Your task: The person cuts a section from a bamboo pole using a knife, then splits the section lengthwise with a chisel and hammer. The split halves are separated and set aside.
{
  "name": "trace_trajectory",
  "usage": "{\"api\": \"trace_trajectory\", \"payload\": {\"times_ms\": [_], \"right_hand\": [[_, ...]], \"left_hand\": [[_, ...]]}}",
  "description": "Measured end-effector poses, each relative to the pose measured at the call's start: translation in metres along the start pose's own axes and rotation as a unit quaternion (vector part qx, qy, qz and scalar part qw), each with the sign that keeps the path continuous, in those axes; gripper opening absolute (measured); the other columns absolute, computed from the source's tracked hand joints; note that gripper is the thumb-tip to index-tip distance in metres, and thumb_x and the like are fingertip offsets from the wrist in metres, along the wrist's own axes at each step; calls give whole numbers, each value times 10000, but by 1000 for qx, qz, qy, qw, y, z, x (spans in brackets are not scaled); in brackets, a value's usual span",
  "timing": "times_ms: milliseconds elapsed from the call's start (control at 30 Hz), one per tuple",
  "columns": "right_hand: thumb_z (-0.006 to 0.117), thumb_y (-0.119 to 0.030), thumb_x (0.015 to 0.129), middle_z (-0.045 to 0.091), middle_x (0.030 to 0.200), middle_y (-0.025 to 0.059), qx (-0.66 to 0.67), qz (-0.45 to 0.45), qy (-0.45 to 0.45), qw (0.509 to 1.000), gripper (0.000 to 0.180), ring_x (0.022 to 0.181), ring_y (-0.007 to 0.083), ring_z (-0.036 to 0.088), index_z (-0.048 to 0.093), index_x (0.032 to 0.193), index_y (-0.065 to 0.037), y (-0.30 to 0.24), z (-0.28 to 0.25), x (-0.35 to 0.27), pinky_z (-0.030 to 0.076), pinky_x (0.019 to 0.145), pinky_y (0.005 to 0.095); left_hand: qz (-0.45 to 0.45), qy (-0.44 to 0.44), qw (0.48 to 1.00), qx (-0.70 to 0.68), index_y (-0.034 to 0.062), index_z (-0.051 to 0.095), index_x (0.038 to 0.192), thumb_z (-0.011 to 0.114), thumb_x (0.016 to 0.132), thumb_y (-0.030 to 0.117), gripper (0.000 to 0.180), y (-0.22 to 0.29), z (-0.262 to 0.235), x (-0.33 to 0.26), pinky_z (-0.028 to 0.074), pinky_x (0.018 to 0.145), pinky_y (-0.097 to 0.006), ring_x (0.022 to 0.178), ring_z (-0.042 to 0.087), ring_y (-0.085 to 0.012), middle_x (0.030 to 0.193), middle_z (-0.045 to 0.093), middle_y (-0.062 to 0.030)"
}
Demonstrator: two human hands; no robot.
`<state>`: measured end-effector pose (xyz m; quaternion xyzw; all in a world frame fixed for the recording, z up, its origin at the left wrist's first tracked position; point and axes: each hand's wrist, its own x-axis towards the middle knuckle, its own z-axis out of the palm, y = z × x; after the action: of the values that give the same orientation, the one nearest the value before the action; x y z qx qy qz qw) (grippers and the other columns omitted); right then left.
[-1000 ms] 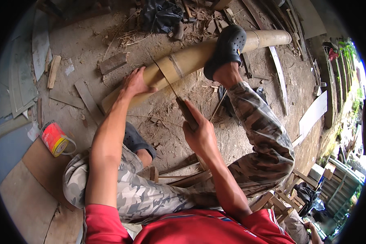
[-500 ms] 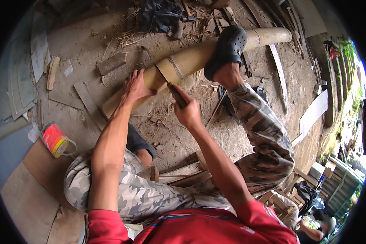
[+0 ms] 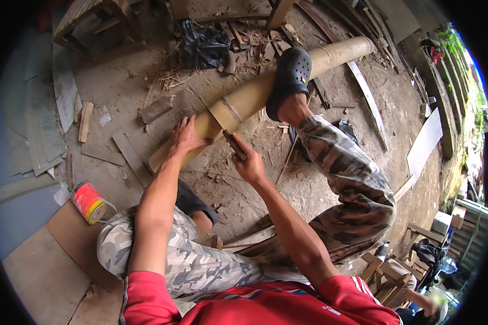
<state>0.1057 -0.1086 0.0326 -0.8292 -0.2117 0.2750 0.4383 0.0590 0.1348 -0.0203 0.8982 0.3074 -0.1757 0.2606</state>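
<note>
A thick bamboo pole (image 3: 249, 98) lies slantwise across the dirt floor, from near left to far right. My left hand (image 3: 187, 135) grips its near end, fingers over the top. In my closed right hand (image 3: 250, 163) is the handle of a handsaw (image 3: 233, 143). Its thin blade crosses the bamboo just left of a ringed joint, and the tip shows past the far side. How deep the blade sits in the bamboo I cannot tell. My right foot, in a dark clog (image 3: 291, 76), presses on the pole farther along.
A red and yellow bucket (image 3: 88, 202) stands at the left. Wood scraps (image 3: 157, 109) and shavings litter the floor. A black plastic bag (image 3: 203, 46) and a wooden stool (image 3: 100, 27) are at the far side. White strips lie at right; another person (image 3: 425, 303) is at lower right.
The view has shifted, so the stool at far left shows more fully. The saw blade now visibly extends beyond the bamboo's far side. My left hand keeps its place on the pole.
</note>
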Motion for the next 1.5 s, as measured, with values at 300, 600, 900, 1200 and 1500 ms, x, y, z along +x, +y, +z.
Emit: {"api": "trace_trajectory", "payload": {"times_ms": [300, 600, 900, 1200, 1500], "right_hand": [[590, -98, 845, 692, 1129, 244, -33, 8, -2, 999, 632, 1019, 424, 684, 503, 1468, -161, -17, -7, -8, 535, 868, 427], [586, -21, 835, 698, 1059, 261, 3, 13, 27, 1000, 618, 948, 337, 735, 544, 1439, -146, -78, -85, -104, 545, 817, 379], [593, -25, 827, 699, 1046, 258, -67, 109, -38, 991, 639, 917, 292, 744, 539, 1447, -168, -74, -94, -144, 543, 790, 349], [581, -28, 837, 687, 1168, 243, -38, 21, -5, 999, 637, 947, 336, 728, 511, 1459, -149, -50, -54, -86, 543, 824, 355], [569, -38, 817, 660, 925, 336, -35, 70, -35, 996, 647, 838, 468, 684, 499, 1457, -107, -103, -71, -85, 540, 781, 498]], "left_hand": [[29, 24, 999, 4, 66, 330, 1529, 900, 513, 601, 1282, -1, 7, -9, 397, 1128, -479, 1372, 450, -348, 1489, 442, -175], [41, 15, 999, -28, 41, 302, 1548, 855, 542, 703, 1325, -26, 8, 14, 342, 1153, -546, 1415, 404, -390, 1515, 423, -257], [24, 155, 987, 26, 106, 134, 1589, 938, 551, 545, 1384, 1, 44, -12, 257, 1132, -682, 1406, 347, -480, 1534, 358, -269], [17, 86, 996, -29, 115, 175, 1589, 949, 552, 506, 1352, -4, 19, -5, 225, 1151, -680, 1438, 294, -501, 1573, 290, -298], [21, 85, 996, -9, 152, 172, 1586, 928, 601, 468, 1281, 0, 31, -7, 246, 1127, -695, 1429, 308, -478, 1555, 324, -239]]}}
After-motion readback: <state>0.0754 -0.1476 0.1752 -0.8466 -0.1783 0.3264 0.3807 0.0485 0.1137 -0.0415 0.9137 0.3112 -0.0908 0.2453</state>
